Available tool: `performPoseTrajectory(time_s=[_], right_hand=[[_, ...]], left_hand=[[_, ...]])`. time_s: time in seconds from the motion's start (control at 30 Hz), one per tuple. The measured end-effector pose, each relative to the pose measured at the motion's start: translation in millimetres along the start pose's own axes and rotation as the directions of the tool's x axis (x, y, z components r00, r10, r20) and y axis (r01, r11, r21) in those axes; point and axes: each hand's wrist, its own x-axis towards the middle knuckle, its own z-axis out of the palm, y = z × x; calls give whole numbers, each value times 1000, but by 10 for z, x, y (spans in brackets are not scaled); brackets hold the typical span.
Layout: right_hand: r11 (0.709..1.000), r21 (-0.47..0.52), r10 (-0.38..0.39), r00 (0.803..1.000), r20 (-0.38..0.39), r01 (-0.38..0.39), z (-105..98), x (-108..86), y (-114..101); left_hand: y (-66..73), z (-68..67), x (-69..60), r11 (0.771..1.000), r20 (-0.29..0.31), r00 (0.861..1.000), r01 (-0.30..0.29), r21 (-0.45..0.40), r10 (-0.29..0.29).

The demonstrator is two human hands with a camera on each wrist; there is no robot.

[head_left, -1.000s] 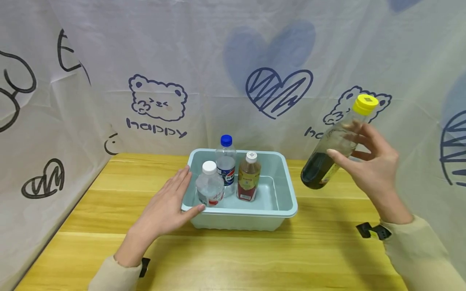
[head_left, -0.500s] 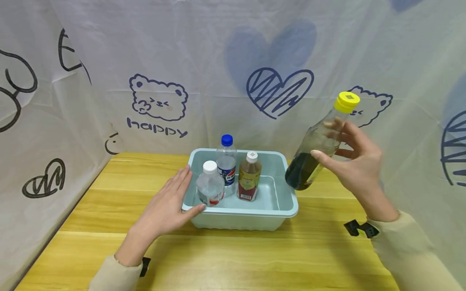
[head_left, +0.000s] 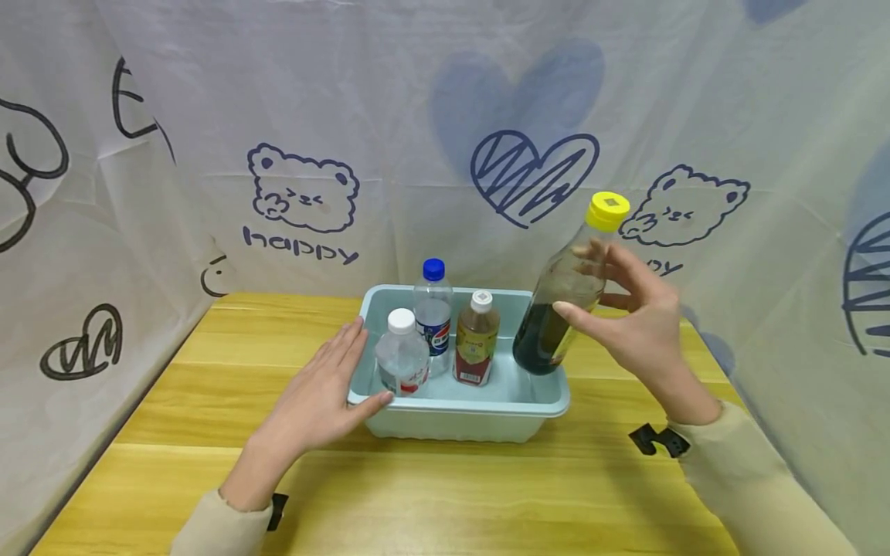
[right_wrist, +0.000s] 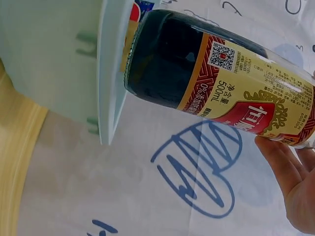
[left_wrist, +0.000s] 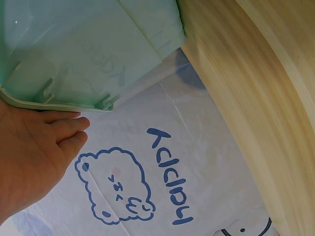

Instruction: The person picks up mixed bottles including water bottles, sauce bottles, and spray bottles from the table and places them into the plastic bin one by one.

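Observation:
My right hand [head_left: 636, 324] grips a glass bottle of dark liquid [head_left: 545, 332] with a yellow cap; it looks like soy sauce or vinegar. The bottle is tilted, its base over the right side of a light-blue plastic bin [head_left: 459, 425]. In the right wrist view its yellow and red label [right_wrist: 251, 98] shows, and the base is near the bin's rim [right_wrist: 106, 98]. My left hand [head_left: 313, 398] rests along the bin's left rim, fingers straight, thumb on the front edge. Inside stand a white-capped clear bottle [head_left: 402, 359], a blue-capped Pepsi bottle [head_left: 434, 309] and a white-capped brown drink bottle [head_left: 476, 344].
The bin stands on a wooden table [head_left: 445, 494], near its back edge. A pale cloth [head_left: 417, 93] with bears and hearts hangs behind the table and along both sides. The bin's right part has bare floor [head_left: 511, 382] beside the brown drink bottle.
My right hand has carried the dark bottle left, from outside the bin to over its right side. The bottle now leans less and has lowered slightly. My left hand has stayed on the rim.

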Motion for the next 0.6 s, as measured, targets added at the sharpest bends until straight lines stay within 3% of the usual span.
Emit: performPoseTrajectory(time_s=[0.27,0.6], right_hand=[[1000,5,-25,999,46,25,182,-41,34],[999,49,17,995,101,-22,416,-97,60]], left_hand=[[-4,13,6,1000,-9,1000,-3,2,3],[-5,11,8,1000,-10,1000,-2,4,2]])
